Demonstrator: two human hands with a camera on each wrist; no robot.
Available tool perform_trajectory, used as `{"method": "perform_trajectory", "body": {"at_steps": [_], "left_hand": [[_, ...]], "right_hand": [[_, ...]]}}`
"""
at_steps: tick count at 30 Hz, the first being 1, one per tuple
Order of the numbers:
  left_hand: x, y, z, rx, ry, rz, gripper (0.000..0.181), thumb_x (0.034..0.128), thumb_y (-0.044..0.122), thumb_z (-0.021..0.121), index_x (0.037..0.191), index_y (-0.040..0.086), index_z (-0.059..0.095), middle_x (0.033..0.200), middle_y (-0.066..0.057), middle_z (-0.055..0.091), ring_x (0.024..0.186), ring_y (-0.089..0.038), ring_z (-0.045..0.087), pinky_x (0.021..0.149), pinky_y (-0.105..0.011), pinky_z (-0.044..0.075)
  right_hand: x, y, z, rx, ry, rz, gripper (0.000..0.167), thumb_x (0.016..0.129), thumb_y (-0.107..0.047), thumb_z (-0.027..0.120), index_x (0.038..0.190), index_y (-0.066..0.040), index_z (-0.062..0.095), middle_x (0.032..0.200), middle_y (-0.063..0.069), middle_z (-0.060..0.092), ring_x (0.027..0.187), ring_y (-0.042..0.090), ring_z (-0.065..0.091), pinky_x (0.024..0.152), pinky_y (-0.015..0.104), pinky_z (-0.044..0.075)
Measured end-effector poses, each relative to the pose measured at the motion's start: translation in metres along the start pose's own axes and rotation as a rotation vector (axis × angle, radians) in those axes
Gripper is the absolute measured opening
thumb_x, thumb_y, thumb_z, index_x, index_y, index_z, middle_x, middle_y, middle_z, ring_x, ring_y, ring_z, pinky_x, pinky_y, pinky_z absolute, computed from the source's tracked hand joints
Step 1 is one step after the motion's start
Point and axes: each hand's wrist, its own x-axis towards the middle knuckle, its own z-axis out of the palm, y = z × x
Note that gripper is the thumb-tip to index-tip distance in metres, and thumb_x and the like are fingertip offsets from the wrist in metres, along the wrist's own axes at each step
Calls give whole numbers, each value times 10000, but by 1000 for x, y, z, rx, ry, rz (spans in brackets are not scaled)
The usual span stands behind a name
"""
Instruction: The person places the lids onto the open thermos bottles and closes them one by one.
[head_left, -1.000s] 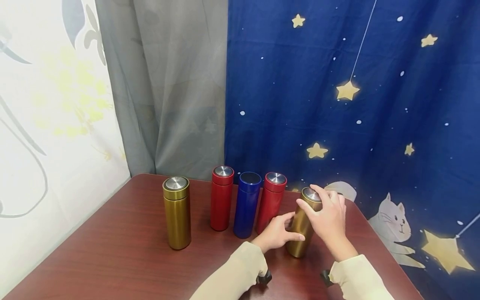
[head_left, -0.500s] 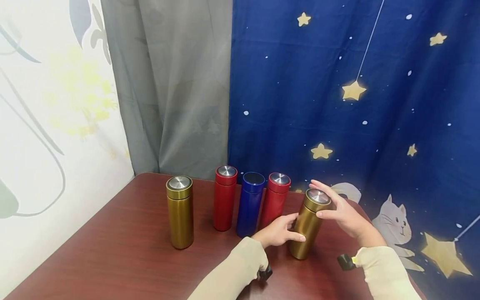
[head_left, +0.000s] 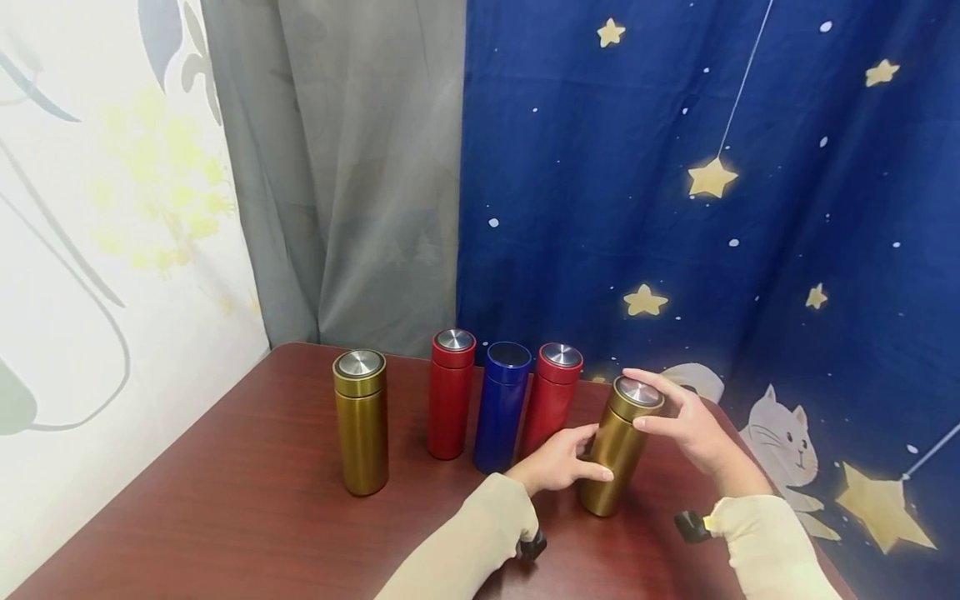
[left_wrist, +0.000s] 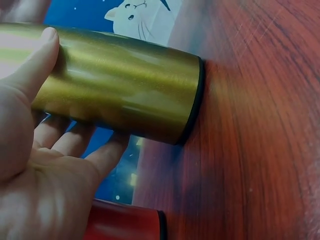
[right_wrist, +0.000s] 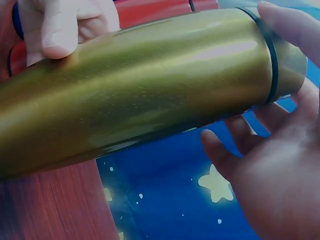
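A gold thermos bottle (head_left: 617, 454) with a steel-topped lid leans to the right between my two hands. My left hand (head_left: 557, 463) holds its lower body, thumb on the near side and fingers behind, as the left wrist view shows on the gold body (left_wrist: 125, 85). Around the lid, my right hand (head_left: 693, 427) has its thumb on one side and its fingers on the other. The lid sits on the bottle, with a dark seam below it in the right wrist view. The base is at the tabletop; I cannot tell whether all of it touches.
Left of my hands stand a red bottle (head_left: 550, 408), partly behind my left hand, a blue bottle (head_left: 501, 417) and another red bottle (head_left: 450, 408). A second gold bottle (head_left: 362, 433) stands farther left. The brown table (head_left: 247, 500) ends at curtains (head_left: 570, 208) behind.
The bottle has tilted more to the right. My right hand has swung outward to the right, from over the lid to its right side. My left hand keeps its hold.
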Motion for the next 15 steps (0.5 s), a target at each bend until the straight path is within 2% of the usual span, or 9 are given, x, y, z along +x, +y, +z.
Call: {"method": "perform_trajectory", "body": {"at_steps": [3,9,11,13,15], "left_hand": [[-1,0,1,1,9,4,728,826,166,793,1429,-16,428,1308,-68,591,1148,-98,580,922,-195,461],[-3,0,4,24,29,23,711,823,169,796,1417,-7,449,1290,-61,606,1139,-88,584,921,-188,459],[-3,0,5,30,35,27,705,820,179,798,1413,3,459,1276,-51,616,1128,-83,591,914,-186,462],[-3,0,5,34,44,29,705,816,187,803,1410,9,466,1265,-42,623,1118,-79,595,905,-184,467],[-3,1,6,40,53,29,707,811,193,808,1408,19,473,1256,-38,628,1111,-80,600,899,-185,472]], "right_hand": [[-2,-1,3,-87,77,1,624,805,51,720,1387,-32,510,1234,-49,605,1079,103,590,888,201,468],[-3,-1,13,-165,156,-34,633,780,44,763,1363,-35,531,1213,66,601,997,117,621,816,219,517],[-3,-2,15,-242,191,-56,637,764,21,788,1350,-50,548,1210,99,593,1002,83,592,814,186,496],[-3,-13,22,-341,231,-64,634,746,4,806,1329,-44,565,1201,140,583,1019,82,542,815,151,460],[-2,-14,24,-446,270,-78,639,728,-55,835,1317,-74,586,1161,125,581,1016,93,493,804,156,432]]}}
